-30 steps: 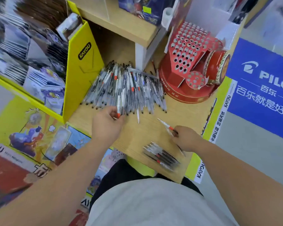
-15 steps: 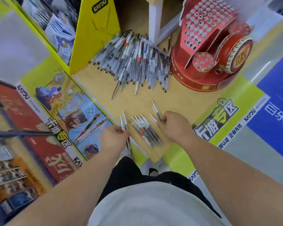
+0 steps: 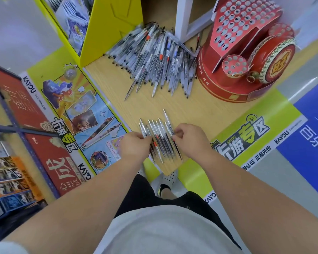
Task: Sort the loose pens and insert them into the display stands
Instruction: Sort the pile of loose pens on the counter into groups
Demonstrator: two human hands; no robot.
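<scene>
Nearest, at the front edge of the pale wooden shelf top (image 3: 182, 109), a small batch of clear-barrelled pens (image 3: 159, 132) lies side by side, tips pointing away. The left hand (image 3: 134, 145) has its fingers curled onto the pens at the batch's left edge. The right hand (image 3: 190, 138) pinches the pens at its right edge, so the two hands hem the batch in from both sides. This looks like the sorting step: squaring up a group of like pens, with none yet put into a stand. Farther back and slightly left, well apart from the batch, lies the large heap of loose clear plastic pens (image 3: 154, 55), fanned against a yellow cardboard divider (image 3: 106, 28). To the far right stands the red cardboard display stand (image 3: 226, 83), whose tiers of round holes appear empty. The next move probably calls for gathering the batch into one firm grip, lifting it without letting pens roll off the near edge, then carrying it far right and feeding pens singly into the holes.
</scene>
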